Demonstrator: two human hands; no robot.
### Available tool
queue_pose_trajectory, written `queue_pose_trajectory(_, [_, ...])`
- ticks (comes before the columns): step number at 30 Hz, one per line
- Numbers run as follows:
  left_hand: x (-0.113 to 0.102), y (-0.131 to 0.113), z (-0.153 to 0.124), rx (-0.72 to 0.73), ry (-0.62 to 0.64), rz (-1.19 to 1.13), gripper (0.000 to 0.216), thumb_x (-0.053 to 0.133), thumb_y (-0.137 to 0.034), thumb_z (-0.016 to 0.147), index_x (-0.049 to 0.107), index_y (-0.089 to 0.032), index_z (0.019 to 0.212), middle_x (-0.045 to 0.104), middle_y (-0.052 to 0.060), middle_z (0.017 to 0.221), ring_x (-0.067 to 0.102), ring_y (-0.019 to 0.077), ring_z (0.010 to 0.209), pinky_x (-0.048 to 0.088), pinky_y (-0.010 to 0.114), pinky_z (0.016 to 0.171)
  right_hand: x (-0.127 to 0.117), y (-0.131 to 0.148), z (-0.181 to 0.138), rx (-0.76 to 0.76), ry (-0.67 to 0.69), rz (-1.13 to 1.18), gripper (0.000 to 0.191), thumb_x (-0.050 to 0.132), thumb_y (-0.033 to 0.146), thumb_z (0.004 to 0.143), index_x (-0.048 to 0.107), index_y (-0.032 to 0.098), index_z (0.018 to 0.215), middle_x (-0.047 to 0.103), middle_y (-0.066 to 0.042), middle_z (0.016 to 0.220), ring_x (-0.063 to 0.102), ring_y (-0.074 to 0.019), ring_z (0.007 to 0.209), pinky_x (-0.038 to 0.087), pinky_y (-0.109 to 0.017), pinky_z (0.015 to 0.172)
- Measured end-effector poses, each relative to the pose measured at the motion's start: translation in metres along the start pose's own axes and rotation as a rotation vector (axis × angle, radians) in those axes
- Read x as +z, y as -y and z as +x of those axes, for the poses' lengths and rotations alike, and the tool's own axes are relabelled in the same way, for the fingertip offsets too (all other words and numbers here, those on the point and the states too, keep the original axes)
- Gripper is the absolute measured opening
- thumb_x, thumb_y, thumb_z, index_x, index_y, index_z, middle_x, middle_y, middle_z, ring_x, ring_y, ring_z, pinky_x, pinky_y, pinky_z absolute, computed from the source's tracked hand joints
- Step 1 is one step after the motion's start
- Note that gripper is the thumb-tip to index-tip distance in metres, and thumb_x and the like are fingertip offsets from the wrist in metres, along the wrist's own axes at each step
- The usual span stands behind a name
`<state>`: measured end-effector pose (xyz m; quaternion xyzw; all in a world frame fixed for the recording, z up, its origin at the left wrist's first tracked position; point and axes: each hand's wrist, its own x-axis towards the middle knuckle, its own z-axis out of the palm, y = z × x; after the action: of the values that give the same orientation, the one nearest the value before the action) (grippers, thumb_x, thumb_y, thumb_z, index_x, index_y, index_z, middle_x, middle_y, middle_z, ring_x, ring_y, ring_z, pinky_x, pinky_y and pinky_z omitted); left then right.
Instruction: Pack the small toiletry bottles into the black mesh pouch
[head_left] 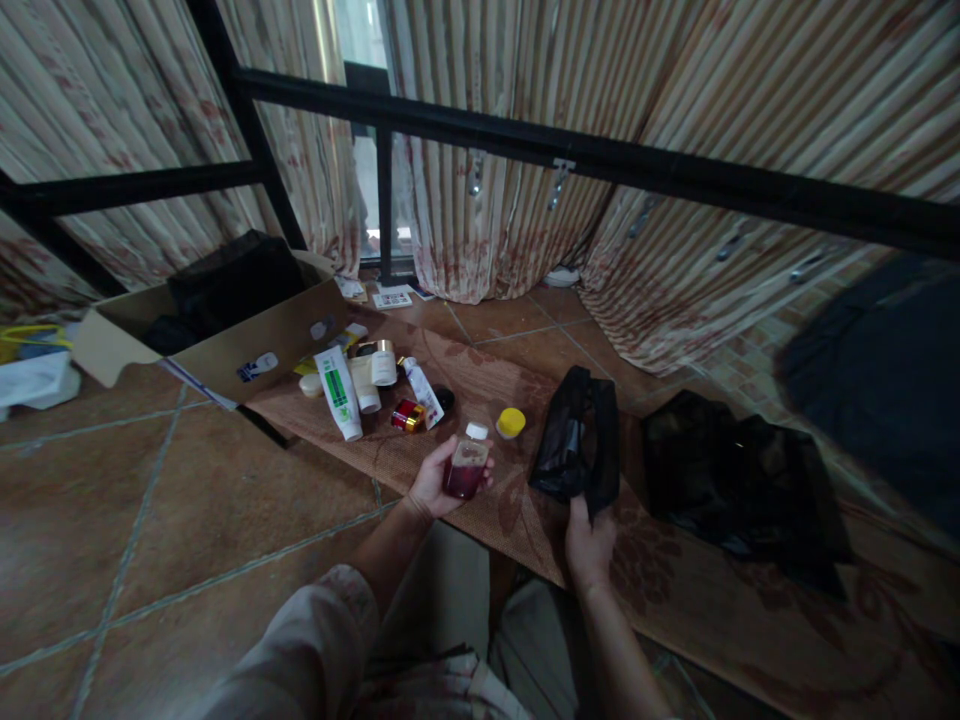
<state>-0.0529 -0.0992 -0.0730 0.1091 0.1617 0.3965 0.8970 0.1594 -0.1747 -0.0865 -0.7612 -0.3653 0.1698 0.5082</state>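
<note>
My left hand (pixel 433 485) holds a small clear bottle (pixel 466 464) with dark red liquid and a white cap, raised over the brown mat (pixel 480 375). My right hand (pixel 589 540) grips the lower edge of a black mesh pouch (pixel 576 440), which hangs open and upright just right of the bottle. A yellow lid (pixel 511 422) lies on the mat between bottle and pouch. Further back lie a white tube with green print (pixel 339 392), a white jar (pixel 383 362) and a small red and gold item (pixel 407 414).
An open cardboard box (pixel 247 345) with dark cloth inside sits at the left on the tiled floor (pixel 150 500). Black bags (pixel 739 480) lie on the mat at right. A black metal frame (pixel 600 155) and striped curtains (pixel 487 220) stand behind.
</note>
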Motion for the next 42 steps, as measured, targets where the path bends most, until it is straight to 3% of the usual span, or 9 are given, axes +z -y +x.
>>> queue_pose_trajectory(7, [0.0026, -0.0015, 0.0004, -0.006, -0.027, 0.001, 0.051, 0.041, -0.047, 0.084, 0.060, -0.006, 0.108, 0.066, 0.013, 0.080, 0.060, 0.0173, 0.069, 0.046, 0.034, 0.074, 0.0009, -0.0004, -0.0001, -0.034, 0.002, 0.031, 0.061, 0.050, 0.050, 0.077, 0.054, 0.009, 0.122, 0.058, -0.017, 0.120, 0.050, -0.0274, 0.116, 0.035, -0.037, 0.096])
queue_pose_trajectory(20, [0.0051, -0.0052, 0.0046, -0.053, -0.056, -0.044, 0.050, 0.040, -0.048, 0.086, 0.061, -0.007, 0.106, 0.065, 0.012, 0.081, 0.060, 0.0157, 0.066, 0.048, 0.032, 0.071, 0.0003, 0.0036, -0.0004, -0.007, 0.013, 0.044, 0.060, 0.051, 0.052, 0.076, 0.059, 0.007, 0.116, 0.061, -0.018, 0.116, 0.050, -0.0286, 0.116, 0.035, -0.037, 0.096])
queue_pose_trajectory(33, [0.0018, -0.0052, 0.0066, -0.053, -0.043, -0.052, 0.050, 0.040, -0.047, 0.085, 0.061, -0.006, 0.104, 0.064, 0.012, 0.086, 0.060, 0.0170, 0.071, 0.047, 0.034, 0.075, 0.0019, -0.0008, 0.0003, 0.011, 0.005, 0.032, 0.060, 0.051, 0.052, 0.076, 0.058, 0.009, 0.118, 0.059, -0.017, 0.120, 0.049, -0.0288, 0.117, 0.034, -0.039, 0.097])
queue_pose_trajectory(42, [-0.0032, -0.0055, 0.0099, -0.041, -0.042, -0.098, 0.046, 0.040, -0.046, 0.086, 0.058, -0.011, 0.109, 0.063, 0.013, 0.096, 0.059, 0.0165, 0.073, 0.046, 0.036, 0.075, 0.0008, -0.0005, -0.0006, 0.031, 0.009, 0.019, 0.059, 0.051, 0.050, 0.076, 0.058, 0.009, 0.117, 0.060, -0.018, 0.118, 0.050, -0.0296, 0.116, 0.035, -0.039, 0.097])
